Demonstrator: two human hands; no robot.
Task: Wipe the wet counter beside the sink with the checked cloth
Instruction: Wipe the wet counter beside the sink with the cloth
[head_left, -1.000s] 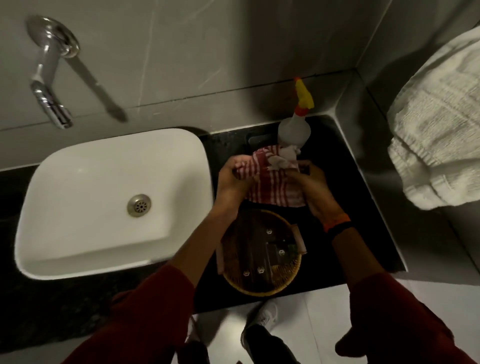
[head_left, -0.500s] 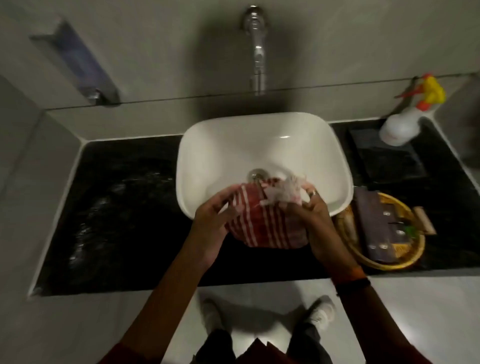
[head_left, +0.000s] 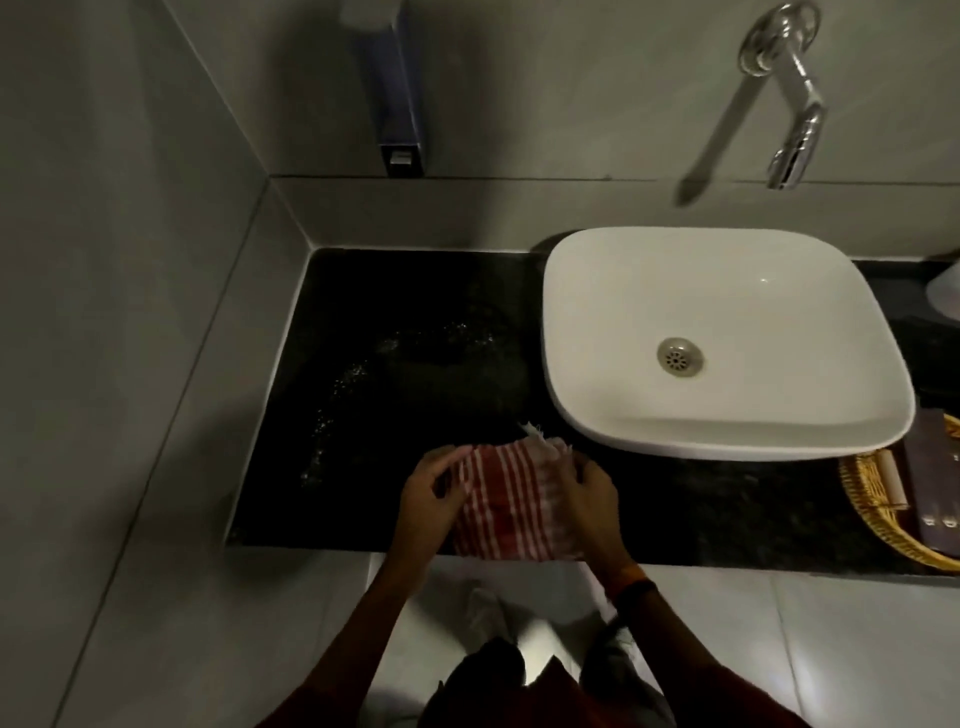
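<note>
A red and white checked cloth, bunched up, hangs between my two hands over the front edge of the black counter, just left of the white sink. My left hand grips its left side and my right hand grips its right side. Water droplets glisten in an arc on the counter left of the sink, beyond the cloth.
A chrome tap sticks out of the wall above the sink. A wall dispenser hangs above the left counter. A wicker basket with dark items stands right of the sink. Grey walls close the counter's left and back.
My hands carried the cloth leftward, from the counter right of the sink, across the basin front, to the counter left of it. The view swung left with them.
</note>
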